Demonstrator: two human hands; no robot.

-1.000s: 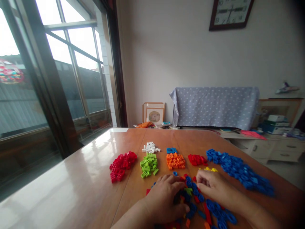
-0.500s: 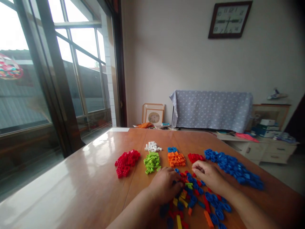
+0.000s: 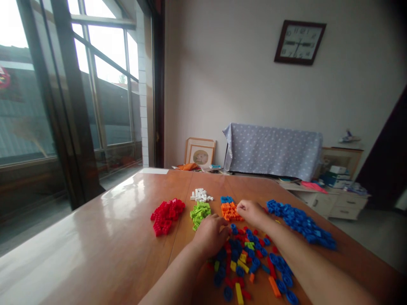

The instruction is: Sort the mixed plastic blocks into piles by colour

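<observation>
My left hand (image 3: 211,234) is curled at the near edge of the lime-green brick pile (image 3: 200,213), just left of the loose mixed pieces (image 3: 243,257). Its fingers are bent together, and whatever they hold is hidden. At the right side of the orange brick pile (image 3: 229,211) is my right hand (image 3: 252,213), its fingertips pinched together. No piece shows clearly between them. A small group of blue bricks (image 3: 227,199) lies just behind the orange pile. My right hand and forearm cover the spot of the small red pile.
Toy bricks lie sorted on the wooden table (image 3: 127,237): a red pile (image 3: 167,216) at left, a white pile (image 3: 201,195) farther back, a long blue pile (image 3: 300,223) at right. Behind the table stand a cloth-covered object (image 3: 273,148) and a low cabinet (image 3: 340,203).
My right hand has moved left and away from me, from beside the small red pile to the orange pile. My left hand has shifted slightly toward the green pile. The view has turned a little.
</observation>
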